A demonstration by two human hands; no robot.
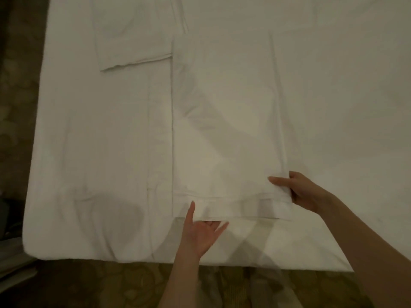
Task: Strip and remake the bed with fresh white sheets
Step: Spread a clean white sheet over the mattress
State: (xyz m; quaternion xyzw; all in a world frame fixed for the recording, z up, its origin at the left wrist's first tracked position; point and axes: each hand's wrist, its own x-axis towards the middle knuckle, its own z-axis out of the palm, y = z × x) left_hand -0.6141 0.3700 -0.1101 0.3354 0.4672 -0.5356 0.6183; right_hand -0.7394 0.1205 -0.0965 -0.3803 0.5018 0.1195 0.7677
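Note:
A folded white sheet (226,121) lies as a long rectangle on the white-covered bed (89,152), its near end close to the foot edge. My left hand (200,232) pinches that near hem, thumb on top and fingers slipped underneath. My right hand (300,190) grips the sheet's near right corner, thumb over the top layers and fingers below. A second folded white cloth (133,34) lies further up the bed on the left.
The bed's near edge (133,258) and left edge border a dark patterned carpet (111,285). A dark object with pale flat things (13,252) sits on the floor by the near left corner. The right side of the bed is bare white cover.

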